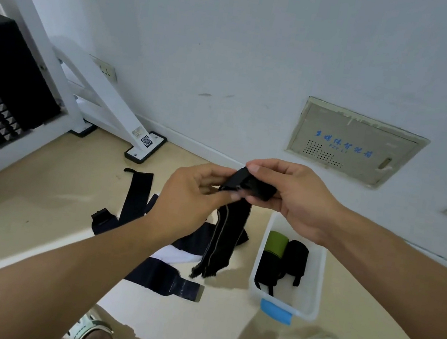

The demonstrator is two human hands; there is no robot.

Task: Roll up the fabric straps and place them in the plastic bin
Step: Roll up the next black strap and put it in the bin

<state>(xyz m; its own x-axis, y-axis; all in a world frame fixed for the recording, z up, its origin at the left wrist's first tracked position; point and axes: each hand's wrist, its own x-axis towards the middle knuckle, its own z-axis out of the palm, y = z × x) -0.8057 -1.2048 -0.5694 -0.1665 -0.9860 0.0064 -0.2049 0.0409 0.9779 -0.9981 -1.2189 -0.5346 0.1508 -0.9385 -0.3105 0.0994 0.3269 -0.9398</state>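
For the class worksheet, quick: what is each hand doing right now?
Left hand: pinches the black strap.
Right hand: grips the strap's rolled top end.

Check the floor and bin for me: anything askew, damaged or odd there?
Nothing damaged. Several unrolled straps lie crisscrossed on the floor left of the plastic bin, which holds a green roll and black rolls. The strap in hand has a frayed-looking lower end. The wall panel has rough, chipped edges.
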